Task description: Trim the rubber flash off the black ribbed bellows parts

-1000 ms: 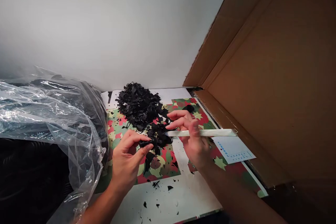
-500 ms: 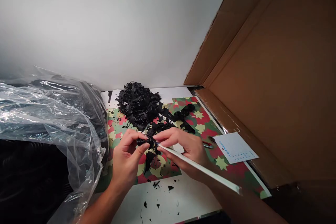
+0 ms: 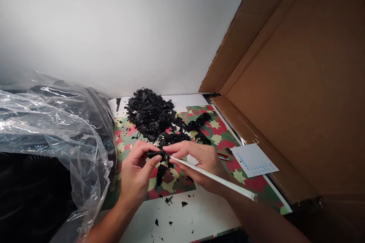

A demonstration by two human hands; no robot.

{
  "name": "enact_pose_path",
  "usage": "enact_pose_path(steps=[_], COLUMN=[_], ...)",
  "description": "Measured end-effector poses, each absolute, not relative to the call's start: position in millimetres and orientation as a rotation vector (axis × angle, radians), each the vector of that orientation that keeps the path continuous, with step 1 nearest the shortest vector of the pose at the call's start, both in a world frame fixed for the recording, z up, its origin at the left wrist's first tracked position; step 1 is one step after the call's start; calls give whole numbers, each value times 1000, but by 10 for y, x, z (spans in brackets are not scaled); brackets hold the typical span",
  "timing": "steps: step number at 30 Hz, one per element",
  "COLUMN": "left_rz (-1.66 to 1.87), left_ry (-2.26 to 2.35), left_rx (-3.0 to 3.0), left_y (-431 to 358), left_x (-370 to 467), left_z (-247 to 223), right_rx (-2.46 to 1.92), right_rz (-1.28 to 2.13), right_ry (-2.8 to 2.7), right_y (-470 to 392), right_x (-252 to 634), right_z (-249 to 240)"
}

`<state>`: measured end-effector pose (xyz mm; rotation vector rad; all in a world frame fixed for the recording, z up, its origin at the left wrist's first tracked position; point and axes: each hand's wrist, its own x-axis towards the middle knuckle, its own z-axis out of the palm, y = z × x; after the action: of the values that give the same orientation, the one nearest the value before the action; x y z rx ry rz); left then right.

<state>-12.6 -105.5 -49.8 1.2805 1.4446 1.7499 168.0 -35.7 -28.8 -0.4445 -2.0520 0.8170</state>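
My left hand (image 3: 135, 178) pinches a small black ribbed rubber-like piece (image 3: 154, 154) between thumb and fingers. In my right hand (image 3: 207, 161) is a long white stick-shaped tool (image 3: 219, 179), its rear end slanting down to the right. The tool's front tip meets the black piece, and my right fingertips touch there too; the tip's exact shape is hidden. Just beyond my hands lies a heap of black scraps (image 3: 149, 114). Another black ribbed piece (image 3: 199, 121) rests to the right of that heap.
A clear plastic bag (image 3: 94, 152) full of black parts bulges at the left. On the right a cardboard panel (image 3: 299, 83) rises beside the camouflage-patterned sheet (image 3: 225, 136). A white printed card (image 3: 255, 160) and a red carabiner-like clip (image 3: 224, 157) lie near my right hand.
The white tool's rear end has swung slightly left and up. My right fingers have edged left over the black piece. My left hand keeps its grip, and the whole view shifts slightly.
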Motion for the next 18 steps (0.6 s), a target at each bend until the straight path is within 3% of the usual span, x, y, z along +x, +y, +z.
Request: enact_pose_path(steps=[7, 12, 16, 18], left_rz=[1713, 1717, 1603, 1468], left_ry=[1489, 1456, 1397, 1462], left_rx=[1153, 950, 1025, 1348], left_y=[-1129, -1171, -1448, -1734], left_x=[-64, 31, 163, 185], left_z=[-519, -543, -207, -10], right_rx=[-268, -294, -483, -676], right_rz=[453, 483, 536, 475], right_ry=[-2067, -2008, -1960, -1857], right_y=[-431, -315, -223, -134], right_x=[1614, 1619, 1729, 1800], right_z=[-595, -950, -848, -684])
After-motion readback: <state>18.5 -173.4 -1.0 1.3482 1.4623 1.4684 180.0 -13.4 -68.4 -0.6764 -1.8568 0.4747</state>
